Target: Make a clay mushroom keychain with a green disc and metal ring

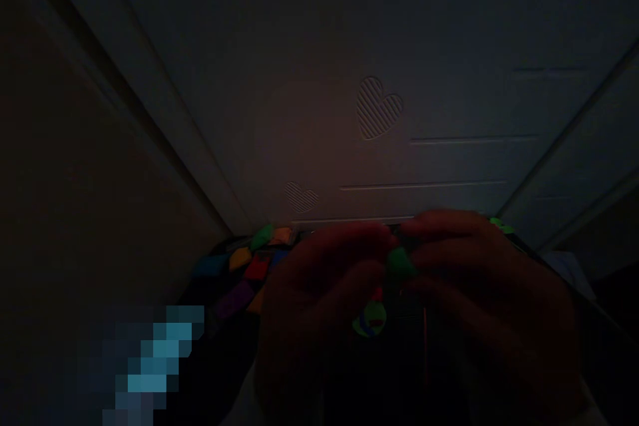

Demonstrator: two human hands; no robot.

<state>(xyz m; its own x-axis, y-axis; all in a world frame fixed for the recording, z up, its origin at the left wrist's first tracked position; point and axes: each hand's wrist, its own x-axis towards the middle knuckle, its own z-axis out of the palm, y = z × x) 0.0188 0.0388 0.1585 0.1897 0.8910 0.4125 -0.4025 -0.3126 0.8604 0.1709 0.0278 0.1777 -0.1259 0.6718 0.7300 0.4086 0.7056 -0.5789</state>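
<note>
The scene is very dark. A small green lump (401, 263), which looks like modelling clay, is between my two hands. My right hand (494, 286) pinches it between thumb and fingers from the right. From the other side my left hand (319, 286) has its fingers curled, with thumb and fingertips closed at the lump's left edge. Below the hands lies a round yellow-green piece (372, 319) with blue and dark red bits on it. A red bit (377, 293) shows just above that piece. To its right is a thin reddish stick (425, 346).
Several coloured pieces or packets, among them a purple one (234, 299), a red one (257, 267) and a teal one (210, 266), lie left of my left hand. Behind stands a pale panel (309, 113) with embossed hearts. A bright green item (502, 225) sits at the back right.
</note>
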